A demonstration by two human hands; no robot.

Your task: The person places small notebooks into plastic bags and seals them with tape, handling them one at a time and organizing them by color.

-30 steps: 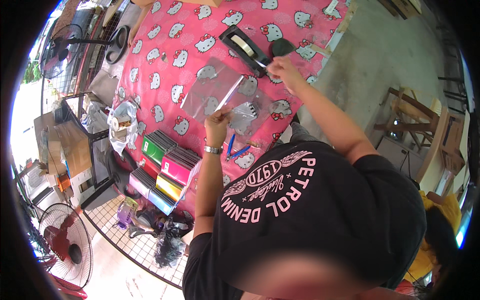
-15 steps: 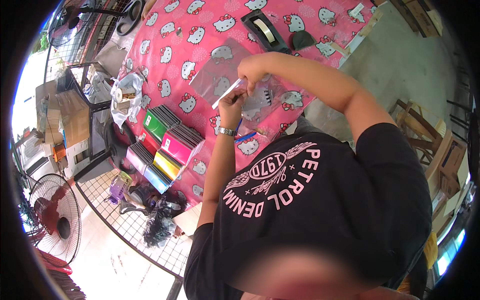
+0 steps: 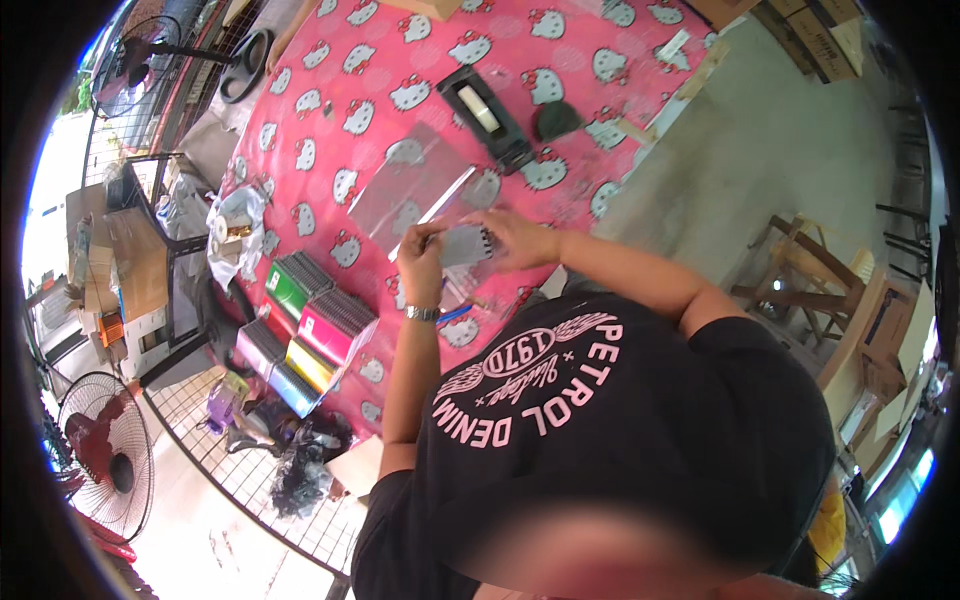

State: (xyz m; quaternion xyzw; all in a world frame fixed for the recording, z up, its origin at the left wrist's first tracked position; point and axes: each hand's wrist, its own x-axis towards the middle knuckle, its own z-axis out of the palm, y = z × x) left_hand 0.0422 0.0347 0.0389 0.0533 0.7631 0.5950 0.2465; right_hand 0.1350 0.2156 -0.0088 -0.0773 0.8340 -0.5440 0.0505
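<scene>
1. Head view: pinching the left end of a small notebook (image 3: 463, 246) with the left hand (image 3: 420, 260), thumb and fingers closed on it, with the forearm raised from the lower edge.
2. Reaching in from the right with a bent elbow, and curving the right hand (image 3: 525, 242) around the notebook's spiral edge; hard to tell whether gripping or merely touching.
3. Between both hands, over a pink, cat-printed tablecloth (image 3: 385, 130): grey-faced, flat and rectangular, with black coils along the right edge.
4. Just beyond the hands: smooth, see-through and flat, as a plastic sleeve (image 3: 400, 190).
5. Farther out: long and black, as a tape dispenser (image 3: 487, 118) containing a pale roll.
6. Toward the left: stacked in rows, as coloured spiral notebooks (image 3: 328, 332); near them, crumpled and white, as a plastic bag (image 3: 238, 250) holding a roll-like thing.
</scene>
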